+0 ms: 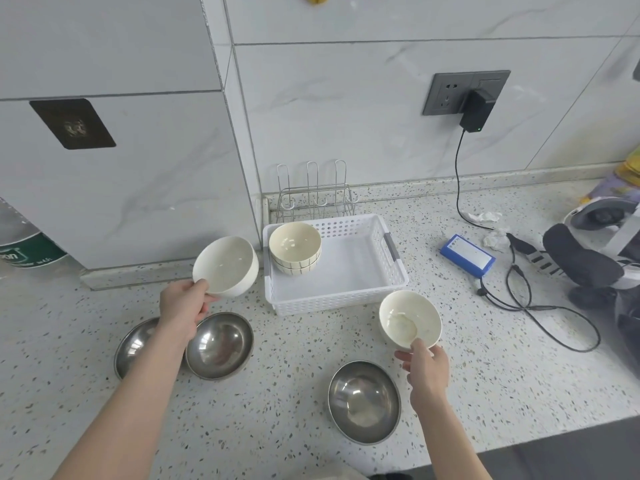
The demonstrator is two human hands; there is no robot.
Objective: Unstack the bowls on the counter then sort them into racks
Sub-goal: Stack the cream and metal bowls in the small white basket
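Left hand [183,303] grips a white bowl [225,265] by its near rim; right hand [426,367] pinches another cream bowl [410,318] likewise; white basket [363,292], between and beyond both hands, holds two stacked bowls [295,247]; steel bowls [220,344] lie beneath the forearms.

A black power adapter [476,110] sits plugged into a dark grey wall socket [465,92], its cable [459,174] running down to the speckled counter [294,393]. A blue battery pack [467,257] lies near crumpled tissue [483,216]. A white-and-black headset [595,251] rests at the right edge. A brown adhesive patch [72,123] sticks to the left wall.
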